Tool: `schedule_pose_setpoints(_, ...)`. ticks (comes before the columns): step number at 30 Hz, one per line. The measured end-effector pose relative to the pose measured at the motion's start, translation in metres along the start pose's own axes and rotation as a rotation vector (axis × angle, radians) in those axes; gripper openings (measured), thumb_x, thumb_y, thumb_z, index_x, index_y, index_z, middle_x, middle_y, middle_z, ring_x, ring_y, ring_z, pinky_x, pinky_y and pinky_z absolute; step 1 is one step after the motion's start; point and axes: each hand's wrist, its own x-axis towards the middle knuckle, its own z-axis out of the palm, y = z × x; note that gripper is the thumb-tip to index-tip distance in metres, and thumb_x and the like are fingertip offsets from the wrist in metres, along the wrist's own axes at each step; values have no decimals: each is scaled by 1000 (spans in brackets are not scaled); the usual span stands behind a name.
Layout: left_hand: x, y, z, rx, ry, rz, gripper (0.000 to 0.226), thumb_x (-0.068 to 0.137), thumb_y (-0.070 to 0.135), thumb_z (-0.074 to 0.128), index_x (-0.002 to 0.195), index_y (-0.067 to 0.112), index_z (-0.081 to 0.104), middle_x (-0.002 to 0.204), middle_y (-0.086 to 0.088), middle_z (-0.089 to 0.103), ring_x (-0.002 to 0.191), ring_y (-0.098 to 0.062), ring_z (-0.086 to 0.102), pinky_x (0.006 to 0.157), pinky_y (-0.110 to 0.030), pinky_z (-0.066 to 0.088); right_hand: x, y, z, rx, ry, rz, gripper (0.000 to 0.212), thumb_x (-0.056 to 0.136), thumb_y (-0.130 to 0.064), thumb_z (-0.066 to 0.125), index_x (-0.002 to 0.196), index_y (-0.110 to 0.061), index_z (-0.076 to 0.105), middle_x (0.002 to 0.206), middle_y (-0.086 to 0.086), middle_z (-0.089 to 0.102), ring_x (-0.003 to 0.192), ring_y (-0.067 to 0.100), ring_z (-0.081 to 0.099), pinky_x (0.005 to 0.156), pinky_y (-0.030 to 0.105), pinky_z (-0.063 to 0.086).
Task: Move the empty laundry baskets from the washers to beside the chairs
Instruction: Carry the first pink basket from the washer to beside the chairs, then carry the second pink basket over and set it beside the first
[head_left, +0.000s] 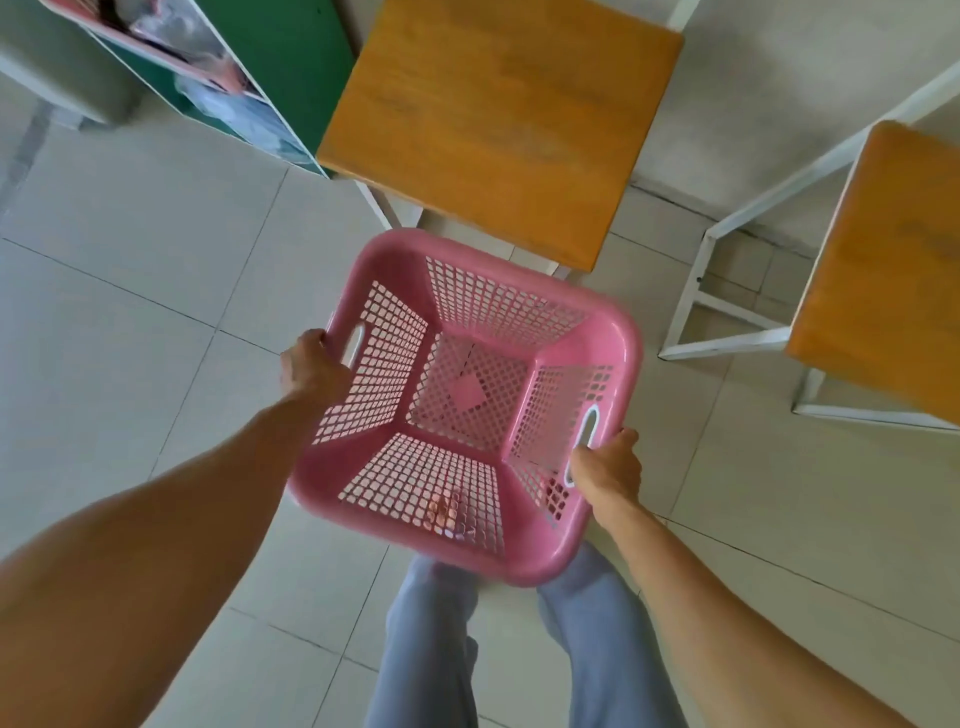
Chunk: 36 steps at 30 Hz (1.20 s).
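Note:
An empty pink laundry basket (618, 332) with perforated walls is held level in front of me, above the tiled floor. My left hand (311, 366) grips its left handle slot and my right hand (610, 467) grips the right handle slot. The basket's far corner lies just in front of a wooden chair seat (498, 114) on a white metal frame. A second wooden chair (888, 270) stands at the right edge.
A green shelf unit (291, 57) holding bagged clothes stands at the upper left, next to the first chair. Pale floor tiles (130, 249) spread to the left. A grey wall base runs behind the chairs. My legs in blue trousers (431, 649) show below the basket.

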Motion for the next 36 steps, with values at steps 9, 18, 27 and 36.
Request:
schedule_pose_setpoints(9,27,3,-7,7,8,112,33,78,-8,53,101,10,67,87,-13,64,71,-27,53,51,-29,37,6,-4,12,-30,26,-38,25,91,-9,56,111,-9,41,92,14,66,69,31,68,63,44,61)
schedule_pose_setpoints(18,-63,14,-19,-138,-52,194,76,73,-10,46,143,19,48,125,-9,67,97,-32,68,74,-41,60,-28,-9,-21,-62,-132,-139,55,90,-8,48,140,-30,42,97,1,69,63,8,64,44,18,48)
schedule_pose_setpoints(27,-194,28,-55,-104,-318,383,56,82,-6,48,132,18,59,114,-8,73,86,-25,68,67,-37,61,-132,-13,-65,-34,-160,-270,55,96,-22,53,147,-31,35,95,-5,66,65,7,67,43,16,51)
schedule_pose_setpoints(36,-296,62,-77,-13,-495,620,45,87,2,48,129,11,61,122,-14,70,88,-28,72,73,-41,62,-215,43,-109,26,-73,-303,46,95,-21,57,139,-16,44,126,9,65,94,22,67,75,32,53)
